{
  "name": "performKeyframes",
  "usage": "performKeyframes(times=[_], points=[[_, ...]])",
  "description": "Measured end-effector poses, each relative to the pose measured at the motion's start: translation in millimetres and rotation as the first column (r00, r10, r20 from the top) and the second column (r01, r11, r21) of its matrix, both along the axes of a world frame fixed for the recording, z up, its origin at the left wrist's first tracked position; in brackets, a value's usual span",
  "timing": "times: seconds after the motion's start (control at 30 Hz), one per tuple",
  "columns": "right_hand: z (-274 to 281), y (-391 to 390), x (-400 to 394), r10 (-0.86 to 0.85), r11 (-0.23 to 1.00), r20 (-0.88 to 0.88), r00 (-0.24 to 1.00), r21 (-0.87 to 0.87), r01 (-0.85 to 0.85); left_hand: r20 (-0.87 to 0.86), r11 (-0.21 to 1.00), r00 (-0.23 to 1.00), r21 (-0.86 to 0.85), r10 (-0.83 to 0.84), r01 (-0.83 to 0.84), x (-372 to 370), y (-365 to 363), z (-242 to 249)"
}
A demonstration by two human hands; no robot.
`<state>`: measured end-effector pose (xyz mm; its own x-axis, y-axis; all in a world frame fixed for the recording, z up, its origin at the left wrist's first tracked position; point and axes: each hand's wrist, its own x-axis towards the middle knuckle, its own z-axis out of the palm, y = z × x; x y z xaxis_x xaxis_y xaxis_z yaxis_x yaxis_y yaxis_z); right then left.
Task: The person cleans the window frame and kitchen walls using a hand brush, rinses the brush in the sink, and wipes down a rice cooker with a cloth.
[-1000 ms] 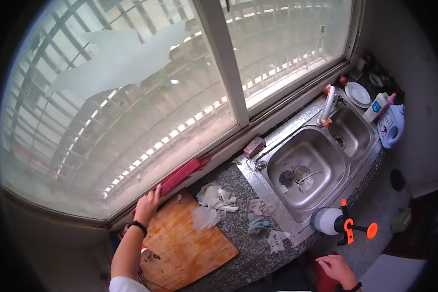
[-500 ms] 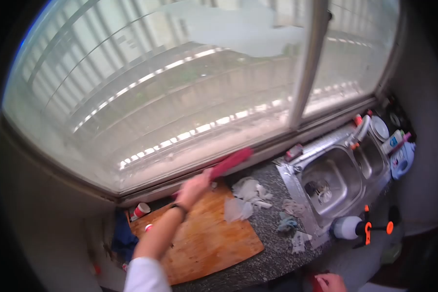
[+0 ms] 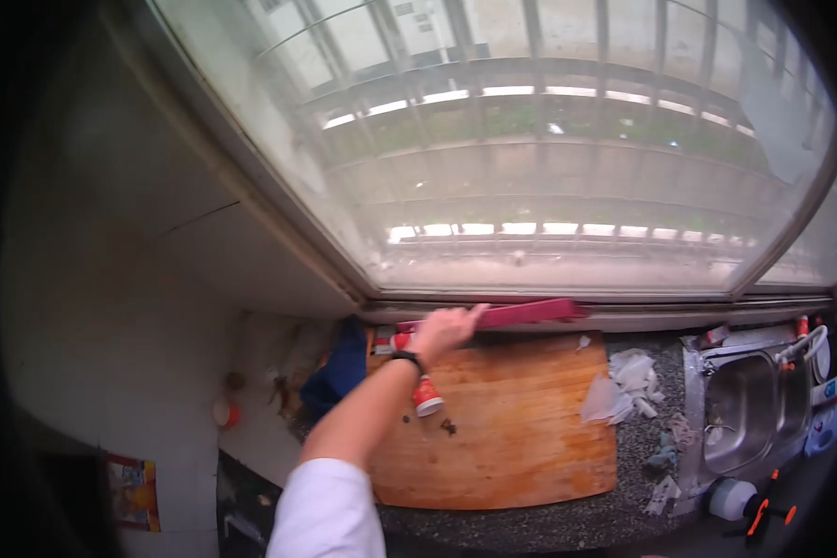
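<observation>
My left hand (image 3: 445, 333) is closed around a long dark-pink brush (image 3: 530, 312), which lies along the window ledge (image 3: 623, 321) at the foot of the glass. The brush's far end points right. Below the hand is a wooden board (image 3: 521, 437) on the speckled counter. A red and white paper cup (image 3: 427, 397) lies on the board near my forearm, with small dark bits (image 3: 448, 426) beside it. Another red and white cup (image 3: 400, 341) is partly hidden behind my wrist. My right hand is out of view.
Crumpled white plastic and tissue (image 3: 632, 377) lie right of the board. Beyond are a steel sink (image 3: 739, 409), a spray bottle (image 3: 733, 499) with orange parts and a blue jug (image 3: 825, 428). Blue cloth (image 3: 339, 372) sits in the left corner. A large window (image 3: 549, 186) rises behind.
The view has swung left, bringing in the left wall and corner. My left hand still grips the brush, now nearer the ledge's left end. My right hand has left the view.
</observation>
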<state>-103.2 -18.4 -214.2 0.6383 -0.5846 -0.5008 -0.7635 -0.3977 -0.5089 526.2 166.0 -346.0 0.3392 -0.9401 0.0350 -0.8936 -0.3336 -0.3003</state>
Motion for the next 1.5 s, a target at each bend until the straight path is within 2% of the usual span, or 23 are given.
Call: performKeyframes(times=[0.03, 0.17, 0.2, 0.27, 0.37, 0.5, 0.67, 0.77, 0.8, 0.87, 0.93, 0.97, 1.0, 1.03, 1.07, 1.1, 1.17, 1.2, 1.27, 1.33, 1.4, 1.47, 1.5], points=[[-1, 0, 16, 0.024, 1.000, 0.028, 0.999, 0.014, -0.024, 0.015, 0.998, 0.998, -0.002, 0.058, -0.058, 18, 56, 3], [-5, 1, 68, 0.196, 0.981, 0.064, 0.979, -0.008, -0.196, 0.283, 0.923, 0.919, 0.191, 0.274, -0.334, 54, 253, 23], [-4, 5, 83, 0.212, 0.977, 0.084, 0.974, -0.006, -0.212, 0.302, 0.916, 0.909, 0.189, 0.288, -0.353, 52, 278, 30], [0, 14, 103, 0.237, 0.970, 0.120, 0.964, 0.019, -0.241, 0.281, 0.819, 0.826, 0.181, 0.488, -0.545, 39, 317, 46], [-6, 23, 113, 0.296, 0.954, 0.160, 0.942, 0.010, -0.301, 0.162, 0.818, 0.813, 0.056, 0.559, -0.573, 2, 325, 51], [9, 21, 112, 0.294, 0.954, 0.162, 0.942, 0.001, -0.298, -0.184, 0.740, 0.750, -0.132, 0.635, -0.659, -72, 280, 56], [17, -7, 66, 0.252, 0.967, 0.159, 0.954, -0.070, -0.244, -0.549, 0.681, 0.679, -0.248, 0.487, -0.689, -148, 206, 53], [19, -24, 29, 0.167, 0.978, 0.278, 0.946, -0.168, -0.123, -0.637, 0.720, 0.602, -0.105, 0.481, -0.686, -201, 153, 56], [17, -28, 13, 0.150, 0.981, 0.260, 0.954, -0.161, -0.110, -0.647, 0.732, 0.597, -0.088, 0.474, -0.676, -222, 139, 56], [11, -44, -13, 0.078, 0.997, 0.251, 0.965, -0.045, -0.069, -0.834, 0.708, 0.475, -0.156, 0.279, -0.689, -261, 95, 54], [0, -63, -45, 0.064, 0.998, 0.238, 0.969, -0.008, -0.063, -0.860, 0.721, 0.480, -0.223, 0.171, -0.656, -301, 54, 61], [-18, -74, -65, 0.185, 0.977, 0.425, 0.886, -0.179, -0.118, -0.939, 0.703, 0.317, -0.135, 0.134, -0.698, -321, 37, 61], [-33, -82, -88, -0.033, 0.999, 0.257, 0.966, 0.009, 0.032, -0.985, 0.688, 0.140, -0.031, 0.103, -0.725, -342, 19, 62], [-34, -93, -105, -0.040, 0.999, 0.255, 0.966, 0.026, 0.035, -0.999, 0.674, 0.038, -0.006, 0.033, -0.739, -365, -1, 64], [-37, -106, -124, -0.047, 0.998, 0.252, 0.967, 0.046, 0.037, -0.999, 0.695, 0.023, 0.013, 0.044, -0.719, -387, -20, 63], [-52, -120, -153, -0.081, 0.996, 0.239, 0.968, 0.057, 0.069, -0.998, 0.679, -0.065, 0.039, -0.013, -0.733, -407, -38, 62], [-88, -149, -217, -0.011, 0.993, 0.113, 0.993, 0.114, -0.002, -0.975, 0.672, -0.212, 0.119, -0.059, -0.731, -443, -75, 59], [-96, -159, -245, -0.046, 0.993, 0.096, 0.994, 0.117, 0.035, -0.972, 0.697, -0.231, 0.134, -0.048, -0.705, -459, -94, 60], [-99, -181, -296, 0.006, 0.996, -0.061, 0.998, 0.085, 0.000, -0.954, 0.724, -0.282, 0.122, -0.104, -0.678, -487, -129, 63], [-97, -202, -341, -0.056, 0.996, -0.117, 0.992, 0.058, 0.063, -0.923, 0.756, -0.361, 0.141, -0.132, -0.639, -511, -161, 65], [-110, -219, -385, -0.224, 0.974, -0.084, 0.971, -0.063, 0.219, -0.884, 0.805, -0.449, 0.173, -0.126, -0.568, -528, -188, 65], [-102, -240, -411, -0.283, 0.955, -0.066, 0.957, -0.117, 0.274, -0.877, 0.858, -0.474, 0.186, -0.074, -0.478, -540, -218, 67], [-97, -251, -418, -0.327, 0.935, -0.031, 0.944, -0.153, 0.319, -0.802, 0.884, -0.588, 0.195, -0.106, -0.425, -543, -233, 65]])
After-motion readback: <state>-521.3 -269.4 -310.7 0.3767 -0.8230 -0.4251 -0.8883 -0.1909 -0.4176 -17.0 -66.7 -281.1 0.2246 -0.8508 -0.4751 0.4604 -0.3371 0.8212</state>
